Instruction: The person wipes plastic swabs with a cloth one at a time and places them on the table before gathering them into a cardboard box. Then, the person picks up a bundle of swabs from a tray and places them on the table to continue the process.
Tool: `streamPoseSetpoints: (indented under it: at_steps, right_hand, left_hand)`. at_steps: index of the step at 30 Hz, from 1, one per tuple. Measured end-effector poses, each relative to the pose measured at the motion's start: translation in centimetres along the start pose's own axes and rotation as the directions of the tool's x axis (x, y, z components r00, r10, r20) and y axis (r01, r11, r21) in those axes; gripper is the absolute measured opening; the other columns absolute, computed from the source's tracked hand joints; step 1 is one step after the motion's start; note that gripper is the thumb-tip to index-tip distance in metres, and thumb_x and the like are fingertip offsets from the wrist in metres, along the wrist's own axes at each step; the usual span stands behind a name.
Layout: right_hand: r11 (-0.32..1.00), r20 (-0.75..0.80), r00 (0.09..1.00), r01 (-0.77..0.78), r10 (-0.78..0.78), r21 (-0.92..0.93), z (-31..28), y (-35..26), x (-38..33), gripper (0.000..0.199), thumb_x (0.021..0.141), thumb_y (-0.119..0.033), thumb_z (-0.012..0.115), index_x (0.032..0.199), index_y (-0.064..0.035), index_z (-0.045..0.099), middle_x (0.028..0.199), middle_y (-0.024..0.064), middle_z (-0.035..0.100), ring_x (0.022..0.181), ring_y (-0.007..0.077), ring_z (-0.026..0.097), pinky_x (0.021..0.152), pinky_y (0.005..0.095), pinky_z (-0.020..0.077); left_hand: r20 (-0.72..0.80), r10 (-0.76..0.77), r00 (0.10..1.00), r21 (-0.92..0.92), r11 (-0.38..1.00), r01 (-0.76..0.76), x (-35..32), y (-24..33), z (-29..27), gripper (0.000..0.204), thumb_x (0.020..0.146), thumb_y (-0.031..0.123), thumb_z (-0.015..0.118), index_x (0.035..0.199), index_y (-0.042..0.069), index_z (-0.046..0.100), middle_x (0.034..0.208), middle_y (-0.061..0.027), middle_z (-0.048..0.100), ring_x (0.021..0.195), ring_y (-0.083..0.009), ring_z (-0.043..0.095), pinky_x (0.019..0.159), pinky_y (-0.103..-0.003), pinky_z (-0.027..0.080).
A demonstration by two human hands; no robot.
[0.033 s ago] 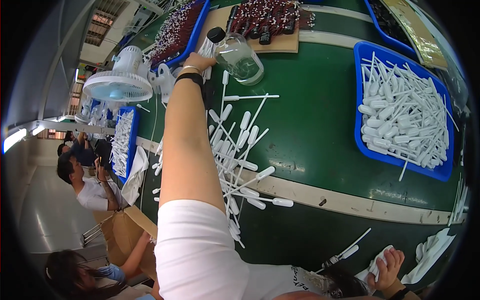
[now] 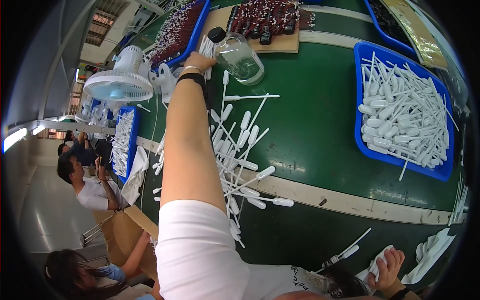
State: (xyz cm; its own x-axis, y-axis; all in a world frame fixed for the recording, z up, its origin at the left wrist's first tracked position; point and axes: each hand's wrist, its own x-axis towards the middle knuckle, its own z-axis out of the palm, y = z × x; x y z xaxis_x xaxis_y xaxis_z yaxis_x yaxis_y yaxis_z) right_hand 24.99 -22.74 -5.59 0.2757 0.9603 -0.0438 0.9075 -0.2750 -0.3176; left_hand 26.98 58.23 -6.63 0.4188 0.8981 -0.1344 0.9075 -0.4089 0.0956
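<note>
My left hand (image 2: 200, 61) reaches far across the bench, with a bracelet and a dark band at its wrist. Its fingers close over a bundle of white plastic pipettes (image 2: 206, 46), whose ends show above and below them. Right beside the fingertips leans a clear bottle (image 2: 239, 57) with a black cap. At the lower right, my right hand (image 2: 389, 267) grips a crumpled white cloth (image 2: 378, 261). A few pipettes (image 2: 350, 251), one with a dark wrapped part, lie left of that hand. Many loose pipettes (image 2: 245, 137) are strewn beside and partly behind my left forearm.
A blue tray (image 2: 358, 100) heaped with pipettes stands at the right. Dark parts with red wires (image 2: 265, 22) lie on a board at the back. A white fan (image 2: 117, 86) and another blue tray (image 2: 134, 142) are at the left. Co-workers sit along the left side beside a cardboard box (image 2: 117, 235).
My left forearm has shifted very slightly to the right. Both hands stay at the same places.
</note>
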Motion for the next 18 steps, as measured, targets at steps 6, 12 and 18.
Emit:
streamPoseSetpoints:
  at_steps: [6, 12, 18]
  right_hand:
    - [1.000, -0.034, 0.999, 0.019, -0.019, 0.004, 0.0, -0.1, 0.6, 0.046, 0.060, -0.025, 0.052, 0.100, -0.0021, 0.046, 0.113, 0.0222, 0.043, 0.104, 0.0406, 0.042, 0.083, 0.0565, 0.0311]
    - [1.000, -0.047, 0.999, -0.011, 0.012, 0.028, -0.7, -0.7, 0.7, 0.045, 0.079, -0.030, 0.055, 0.117, -0.0079, 0.045, 0.123, 0.0168, 0.042, 0.114, 0.0344, 0.039, 0.090, 0.0511, 0.0284]
    - [0.999, -0.051, 0.998, 0.026, -0.027, -0.024, 0.2, -0.2, 0.5, 0.046, 0.059, -0.025, 0.054, 0.099, -0.0018, 0.046, 0.111, 0.0219, 0.043, 0.104, 0.0409, 0.042, 0.083, 0.0558, 0.0310]
  left_hand:
    - [-0.098, -0.097, 0.990, 0.025, 0.995, 0.100, -2.6, 0.8, 0.0, 0.064, 0.065, 0.034, 0.065, 0.115, -0.001, 0.049, 0.117, -0.0195, 0.053, 0.108, -0.0303, 0.053, 0.090, -0.037, 0.042]
    - [-0.171, -0.077, 0.982, -0.015, 0.997, 0.075, -5.3, 2.1, -0.9, 0.043, 0.071, 0.023, 0.058, 0.108, 0.001, 0.055, 0.109, -0.0195, 0.058, 0.103, -0.0312, 0.056, 0.087, -0.038, 0.044]
    - [-0.306, -0.063, 0.950, -0.104, 0.994, 0.032, -5.9, 0.9, -2.2, 0.042, 0.067, 0.024, 0.062, 0.102, 0.000, 0.057, 0.104, -0.0207, 0.059, 0.099, -0.0326, 0.057, 0.084, -0.039, 0.045]
